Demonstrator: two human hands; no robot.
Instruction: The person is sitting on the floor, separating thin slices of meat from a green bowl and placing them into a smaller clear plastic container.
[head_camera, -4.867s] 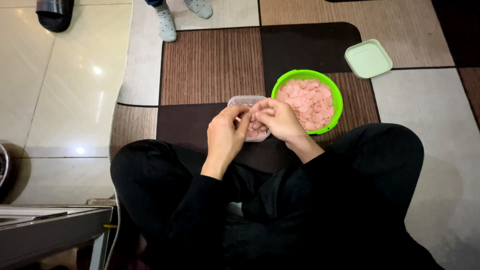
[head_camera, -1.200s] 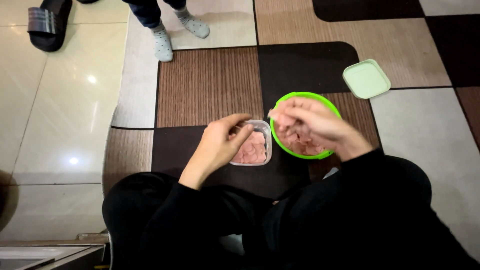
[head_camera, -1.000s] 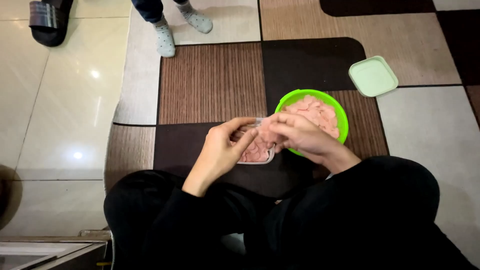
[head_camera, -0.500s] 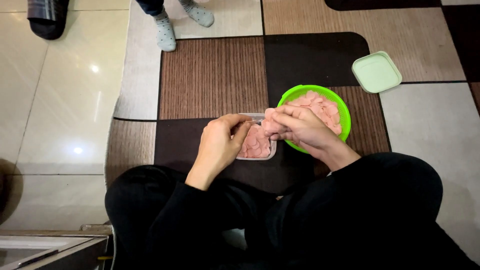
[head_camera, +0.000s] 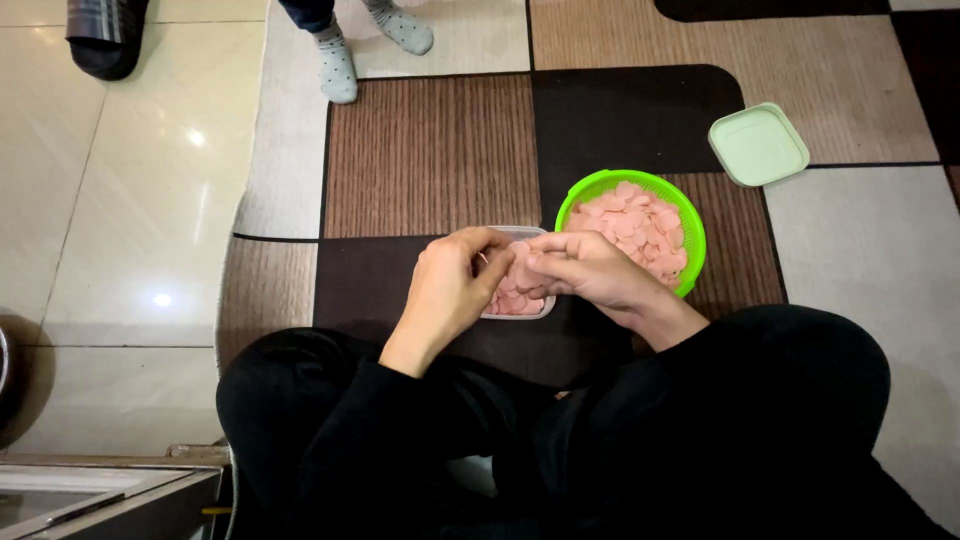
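Two hands meet over tub (head_camera: 518, 305) | left hand (head_camera: 452, 290) and right hand (head_camera: 585, 272) both pinching pink slices (head_camera: 522, 277) | basket (head_camera: 690, 235) at 3 o'clock | lay slices flat, keep pinch light.

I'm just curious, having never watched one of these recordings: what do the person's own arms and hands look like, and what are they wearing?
Both arms are covered by long black sleeves that end at the wrists. The left hand and right hand are bare: no gloves, and no rings, watch or bracelets that can be made out. The legs below are also in black clothing. No markings show on the fabric.
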